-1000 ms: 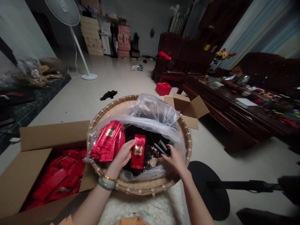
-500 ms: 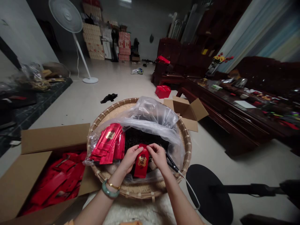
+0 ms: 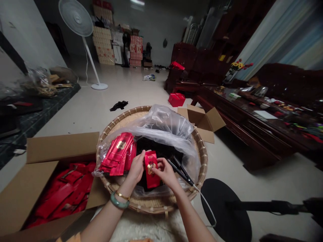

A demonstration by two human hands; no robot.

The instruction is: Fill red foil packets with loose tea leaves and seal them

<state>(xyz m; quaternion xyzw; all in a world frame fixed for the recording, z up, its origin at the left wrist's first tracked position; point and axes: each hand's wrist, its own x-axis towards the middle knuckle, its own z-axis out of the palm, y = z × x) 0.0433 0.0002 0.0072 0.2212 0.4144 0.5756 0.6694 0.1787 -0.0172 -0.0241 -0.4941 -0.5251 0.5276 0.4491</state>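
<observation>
A red packet [image 3: 152, 179] with a gold label stands between my two hands over a round bamboo tray [image 3: 151, 209]. My left hand [image 3: 137, 168] is closed on its left edge near the top. My right hand [image 3: 165, 172] presses its thumb on the label and its fingers on the right edge. Under the hands, dark loose leaves [image 3: 143, 146] lie in a clear plastic bag [image 3: 168, 117]. To the left a pile of flat red packets [image 3: 117, 154] rests on the bag. A black corded tong-shaped tool, like a hair straightener [image 3: 183, 173], lies right of my right hand.
At the left stands an open carton [image 3: 63, 148] full of red packets [image 3: 65, 191]. A smaller open carton [image 3: 202, 117] sits beyond the tray. A black round stand base [image 3: 224, 208] is at the right, and a white fan [image 3: 91, 64] stands farther back.
My right hand has let go of the black tong-shaped tool, which now lies in the tray, and has moved left onto the packet. It has since slid from the packet's top edge down its side.
</observation>
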